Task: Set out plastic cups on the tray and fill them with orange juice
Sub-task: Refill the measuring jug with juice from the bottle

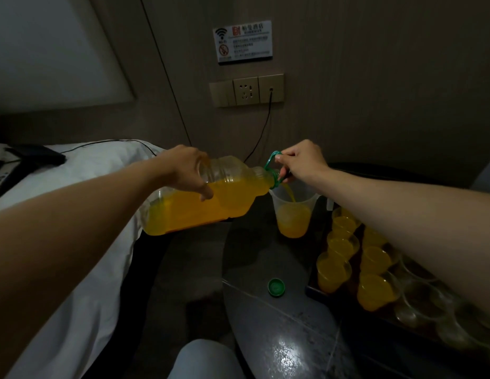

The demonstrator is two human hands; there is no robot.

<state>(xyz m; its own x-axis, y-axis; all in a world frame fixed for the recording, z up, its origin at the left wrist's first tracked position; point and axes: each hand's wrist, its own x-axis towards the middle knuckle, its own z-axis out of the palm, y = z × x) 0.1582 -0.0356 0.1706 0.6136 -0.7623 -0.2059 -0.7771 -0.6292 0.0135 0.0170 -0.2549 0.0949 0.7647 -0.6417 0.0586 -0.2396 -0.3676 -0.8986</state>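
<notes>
1. Two hands work over a dark table; at 9 o'clock of it lies a bed with a white sheet.
2. The left hand grips the bottle from above at mid-body. Its fingers are curled over the far side and its thumb presses the near side.
3. The bottle lies tipped almost flat in the air, mouth toward 3 o'clock. Juice fills roughly its lower half.
4. A green handle loops up from the bottle's neck. The right hand pinches it between thumb and forefinger, and the other fingers are curled in by the neck.
5. A thin stream runs from the mouth down into a clear jug. The jug stands upright on the table, about a third full, at 11 o'clock of the tray.
6. A green cap lies open side up on the table, at 9 o'clock of the tray and apart from it.
7. The tray sits at the table's 3 o'clock edge, partly under the right forearm. Several full cups stand in rows on its 9 o'clock half.
8. Clear empty cups stand touching one another on its 3 o'clock half.
</notes>
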